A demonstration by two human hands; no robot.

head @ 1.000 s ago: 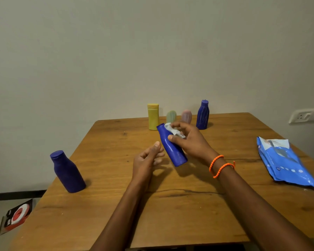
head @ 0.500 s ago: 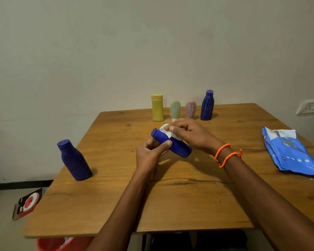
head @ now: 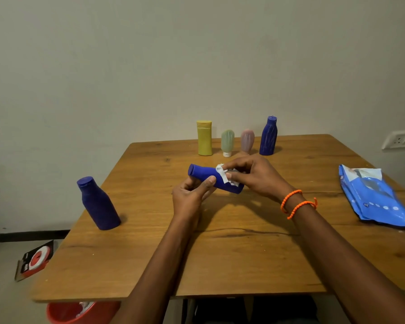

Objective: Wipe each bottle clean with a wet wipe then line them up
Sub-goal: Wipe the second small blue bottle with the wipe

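A blue bottle (head: 205, 174) is held nearly horizontal above the middle of the wooden table (head: 220, 253), its cap pointing left. My left hand (head: 192, 197) grips it from below near the neck. My right hand (head: 255, 177) presses a white wet wipe (head: 223, 175) against the bottle's body. At the table's back stand a yellow bottle (head: 204, 137), a green tube (head: 227, 142), a pink tube (head: 247, 141) and a dark blue bottle (head: 269, 136) in a row. Another dark blue bottle (head: 97, 204) stands alone at the left.
A blue wet-wipe pack (head: 374, 195) lies at the table's right edge. A red bin (head: 80, 313) shows under the table's front left corner. A red and black packet (head: 34, 259) lies on the floor at the left. A wall socket (head: 399, 139) is at the right.
The blue bottle has tipped from near upright to almost horizontal. My left hand, open a second ago, has closed on it. The view has shifted down.
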